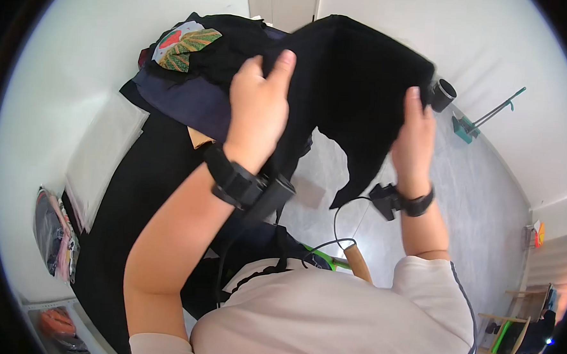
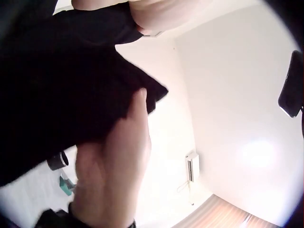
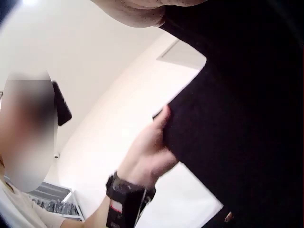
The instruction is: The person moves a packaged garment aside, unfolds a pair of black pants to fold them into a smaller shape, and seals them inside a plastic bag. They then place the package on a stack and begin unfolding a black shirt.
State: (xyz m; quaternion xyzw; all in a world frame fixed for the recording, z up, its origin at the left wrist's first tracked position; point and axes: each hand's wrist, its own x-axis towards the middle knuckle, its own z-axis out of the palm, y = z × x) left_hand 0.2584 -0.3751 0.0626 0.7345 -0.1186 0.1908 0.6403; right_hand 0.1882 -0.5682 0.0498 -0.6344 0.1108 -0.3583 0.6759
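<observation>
A black cloth garment (image 1: 359,85) hangs spread between my two hands, raised in front of me. My left hand (image 1: 258,111) grips its left part, thumb on the near side and fingers hidden behind the cloth. On the right edge, my right hand (image 1: 415,142) holds it the same way, thumb up. In the left wrist view the right hand (image 2: 114,161) pinches the cloth near a pointed corner. The right wrist view shows the left hand (image 3: 152,147) with its thumb over the garment's edge. A ragged lower end of the garment dangles over the floor.
Dark clothes (image 1: 178,101) lie heaped behind the left hand, with a colourful printed piece (image 1: 186,47) on top. Clear plastic bags (image 1: 105,155) lie along the left wall. A black bin (image 1: 443,95) and a green dustpan (image 1: 465,129) stand on the floor at right.
</observation>
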